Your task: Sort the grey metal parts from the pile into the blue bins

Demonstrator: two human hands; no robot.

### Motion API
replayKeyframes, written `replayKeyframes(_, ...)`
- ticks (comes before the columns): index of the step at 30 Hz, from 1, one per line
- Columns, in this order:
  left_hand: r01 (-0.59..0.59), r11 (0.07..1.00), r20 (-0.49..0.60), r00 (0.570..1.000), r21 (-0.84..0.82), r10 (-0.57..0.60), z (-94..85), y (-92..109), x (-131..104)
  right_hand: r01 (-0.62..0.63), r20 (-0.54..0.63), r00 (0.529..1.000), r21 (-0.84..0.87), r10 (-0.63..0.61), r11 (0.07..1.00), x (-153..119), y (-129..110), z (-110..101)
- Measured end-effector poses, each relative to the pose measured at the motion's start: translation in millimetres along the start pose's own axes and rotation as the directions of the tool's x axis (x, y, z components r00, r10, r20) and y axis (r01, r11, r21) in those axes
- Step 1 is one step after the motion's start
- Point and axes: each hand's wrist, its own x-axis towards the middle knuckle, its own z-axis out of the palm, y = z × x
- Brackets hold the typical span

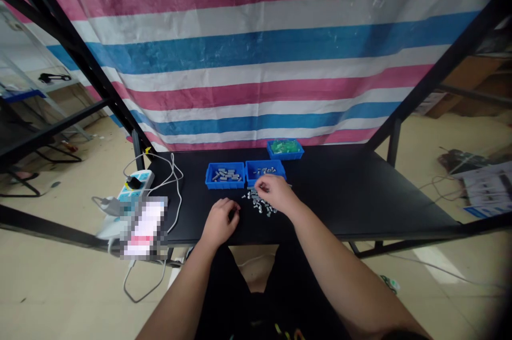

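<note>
- Across twelve o'clock, taking the loose screws [262, 207] as the dial's centre, hung a sheet [256, 52] striped pink, white and blue.
- Below it stretched the black table [360, 196], running from nine o'clock round to three.
- Toward nine, at the table's left end, lay a white power strip [147, 178] with a black plug [133, 182] in it and pale cables [178, 204] looping beside it.
- Just past eight, a phone-like slab [144, 228] lay against the strip, its screen blurred out.
- At ten o'clock sat the left bin [225, 185], blue, holding oblong metal pieces [229, 175].
- At twelve, just beside it, the middle bin [260, 165] held more screws.
- At one, farther back, the rear bin [286, 157] held green pieces [285, 146].
- Near eight, the left hand [221, 218] was low at the table, fingers curled; I could not tell whether it gripped anything.
- Toward one, the right hand [275, 192] hung over the screws' far edge, before the middle bin, thumb and fingertips drawn together; whether they pinched a screw, I could not tell.
- Smallest, the silvery screws lay scattered at the centre, on the table, partly under the right hand.
</note>
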Motion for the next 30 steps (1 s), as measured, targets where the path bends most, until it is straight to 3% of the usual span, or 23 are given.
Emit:
replayKeyframes(3,0.001,1.0,-0.004,1.0,-0.008,-0.001,-0.7,0,-1,-0.046,-0.096,0.993,0.233,0.07,0.971,26,-2,19)
replayKeyframes(6,0.004,1.0,-0.012,1.0,-0.014,-0.004,-1.6,1,-2,-0.066,-0.134,0.987,0.133,0.084,0.989,28,1,22)
replayKeyframes(10,0.01,1.0,-0.015,1.0,-0.023,-0.01,-2.3,1,-2,-0.07,-0.164,0.985,-0.114,0.05,0.991,4,11,2)
replayKeyframes(14,0.006,1.0,-0.016,1.0,-0.019,-0.006,-0.8,-1,-1,-0.195,-0.24,0.955,-0.068,0.174,0.978,-34,39,-20)
replayKeyframes(17,0.001,1.0,-0.01,1.0,0.0,-0.001,1.1,-1,1,-0.221,-0.275,0.941,-0.067,0.195,0.973,-63,58,-27)
replayKeyframes(22,0.0,0.999,0.013,1.0,0.045,0.0,2.1,1,3,-0.119,-0.202,0.975,-0.129,0.091,0.984,-90,59,-23)
replayKeyframes(30,0.001,0.998,0.014,1.0,0.067,-0.002,3.5,3,4,-0.063,-0.127,0.991,-0.237,0.034,0.969,-89,56,-18)
